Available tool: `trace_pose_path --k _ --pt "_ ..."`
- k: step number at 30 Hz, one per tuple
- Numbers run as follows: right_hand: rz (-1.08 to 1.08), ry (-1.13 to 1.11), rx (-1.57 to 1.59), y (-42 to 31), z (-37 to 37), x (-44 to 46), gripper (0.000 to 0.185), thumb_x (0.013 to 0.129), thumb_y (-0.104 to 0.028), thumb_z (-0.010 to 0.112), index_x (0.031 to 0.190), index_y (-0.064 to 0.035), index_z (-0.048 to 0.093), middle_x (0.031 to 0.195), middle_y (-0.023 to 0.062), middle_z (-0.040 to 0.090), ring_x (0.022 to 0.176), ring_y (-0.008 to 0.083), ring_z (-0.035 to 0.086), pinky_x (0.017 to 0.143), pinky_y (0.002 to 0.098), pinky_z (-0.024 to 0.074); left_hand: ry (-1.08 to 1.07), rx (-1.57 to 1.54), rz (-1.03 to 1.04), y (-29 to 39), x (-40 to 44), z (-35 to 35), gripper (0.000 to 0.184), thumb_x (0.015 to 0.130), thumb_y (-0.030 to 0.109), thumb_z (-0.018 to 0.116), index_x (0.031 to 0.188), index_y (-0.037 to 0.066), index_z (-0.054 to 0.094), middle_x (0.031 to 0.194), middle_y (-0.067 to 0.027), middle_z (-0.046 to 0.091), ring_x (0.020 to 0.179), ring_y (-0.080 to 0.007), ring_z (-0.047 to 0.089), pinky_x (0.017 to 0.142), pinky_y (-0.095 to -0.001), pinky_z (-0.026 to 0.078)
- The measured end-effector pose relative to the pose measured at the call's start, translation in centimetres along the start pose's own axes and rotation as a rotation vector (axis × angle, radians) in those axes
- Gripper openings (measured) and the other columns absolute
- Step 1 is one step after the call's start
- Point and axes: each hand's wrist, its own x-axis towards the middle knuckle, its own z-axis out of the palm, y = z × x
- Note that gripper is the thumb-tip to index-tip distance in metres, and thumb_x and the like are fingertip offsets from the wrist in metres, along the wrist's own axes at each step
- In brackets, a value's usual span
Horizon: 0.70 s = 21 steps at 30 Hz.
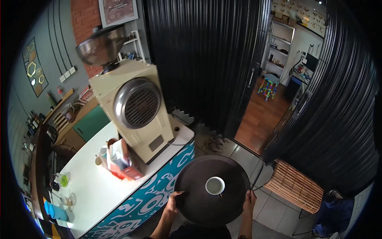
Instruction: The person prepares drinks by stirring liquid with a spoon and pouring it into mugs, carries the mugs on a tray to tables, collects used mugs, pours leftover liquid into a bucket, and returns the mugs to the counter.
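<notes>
A round dark brown tray (199,203) is held level in front of me by its two sides. My left hand (172,202) grips its left rim, the thumb lying on top. At the right rim, my right hand (249,200) is closed round the edge, its fingers partly hidden. Near the tray's middle stands one white cup (215,186), upright, with neither hand touching it. Its inside looks pale; I cannot tell whether it holds liquid.
Left of me runs a white counter (89,191) bearing a big cream coffee machine (131,107), a red and white bag (121,159) and a blue container (55,211). To the right is a wicker seat (294,185). Ahead, a black door (248,83) stands partly open.
</notes>
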Motion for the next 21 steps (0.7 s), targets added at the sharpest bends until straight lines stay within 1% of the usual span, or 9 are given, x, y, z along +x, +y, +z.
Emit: trace_pose_path --k 4,6,8,9,12,13,15,18,21 --pt "-0.075 -0.018 -0.093 -0.2 -0.2 8.8 0.031 0.101 -0.022 0.049 0.075 -0.0083 0.038 0.070 -0.0059 0.028 0.065 0.0061 0.028 0.058 0.0255 0.0249 0.111 0.201 0.293 2.2 3.6 7.6 0.042 0.086 0.030 0.059 0.115 0.000 0.062 0.112 -0.0119 0.063 0.104 -0.0261 0.059 0.096 -0.0394 0.045" --pt "-0.083 -0.028 -0.092 -1.5 0.2 13.1 0.032 0.100 -0.022 0.050 0.074 -0.0078 0.038 0.069 -0.0061 0.029 0.066 0.0057 0.029 0.057 0.0255 0.0246 0.081 -0.029 0.114 1.5 9.2 7.7 0.044 0.086 0.030 0.059 0.120 0.001 0.061 0.120 -0.0117 0.061 0.114 -0.0264 0.055 0.101 -0.0405 0.041" --pt "-0.133 -0.055 -0.103 -1.5 0.1 18.2 0.032 0.101 -0.021 0.049 0.074 -0.0072 0.039 0.069 -0.0062 0.029 0.066 0.0056 0.028 0.057 0.0254 0.0248 -0.175 0.137 0.580 -0.4 12.8 6.8 0.049 0.085 0.030 0.062 0.124 0.002 0.058 0.122 -0.0122 0.060 0.117 -0.0259 0.054 0.100 -0.0409 0.041" --pt "-0.099 -0.095 -0.060 -2.9 0.4 19.9 0.031 0.101 -0.020 0.049 0.074 -0.0071 0.040 0.069 -0.0064 0.029 0.066 0.0057 0.028 0.057 0.0251 0.0245 -0.154 0.478 0.818 -0.9 15.8 5.8 0.052 0.083 0.031 0.064 0.125 0.001 0.057 0.121 -0.0125 0.061 0.115 -0.0261 0.055 0.099 -0.0395 0.042" --pt "-0.120 -0.153 0.024 -3.8 1.6 25.6 0.031 0.102 -0.018 0.047 0.074 -0.0061 0.040 0.070 -0.0065 0.028 0.065 0.0057 0.027 0.057 0.0245 0.0240 -0.071 0.900 1.038 0.1 21.1 7.6 0.058 0.079 0.032 0.069 0.127 0.001 0.055 0.120 -0.0133 0.061 0.110 -0.0265 0.059 0.094 -0.0375 0.046" --pt "-0.135 -0.161 -0.010 -4.2 2.2 27.5 0.030 0.101 -0.020 0.048 0.076 -0.0056 0.041 0.070 -0.0055 0.029 0.066 0.0062 0.028 0.057 0.0250 0.0247 0.025 0.490 0.728 3.2 18.4 13.9 0.059 0.079 0.032 0.070 0.127 0.001 0.054 0.120 -0.0137 0.060 0.108 -0.0269 0.059 0.092 -0.0384 0.048" --pt "-0.145 -0.182 -0.053 -4.5 3.3 31.0 0.030 0.101 -0.022 0.048 0.077 -0.0051 0.042 0.070 -0.0045 0.030 0.066 0.0067 0.029 0.057 0.0255 0.0254 0.117 0.073 0.405 5.1 19.1 18.0 0.060 0.079 0.031 0.070 0.127 0.001 0.053 0.120 -0.0140 0.060 0.106 -0.0274 0.060 0.089 -0.0392 0.049" --pt "-0.170 -0.226 -0.082 -5.4 5.8 36.8 0.029 0.101 -0.022 0.048 0.078 -0.0049 0.043 0.070 -0.0042 0.030 0.067 0.0070 0.030 0.058 0.0251 0.0264 0.291 -0.011 0.305 6.3 24.3 19.4 0.057 0.080 0.028 0.070 0.126 0.002 0.050 0.117 -0.0147 0.060 0.101 -0.0286 0.062 0.084 -0.0401 0.052" --pt "-0.219 -0.258 -0.006 -6.0 9.0 42.7 0.026 0.100 -0.014 0.050 0.078 -0.0020 0.045 0.071 -0.0041 0.033 0.068 0.0064 0.030 0.059 0.0244 0.0270 0.255 -0.231 0.211 9.0 29.0 22.0 0.055 0.080 0.025 0.070 0.126 0.004 0.048 0.117 -0.0151 0.059 0.101 -0.0297 0.061 0.084 -0.0416 0.052"
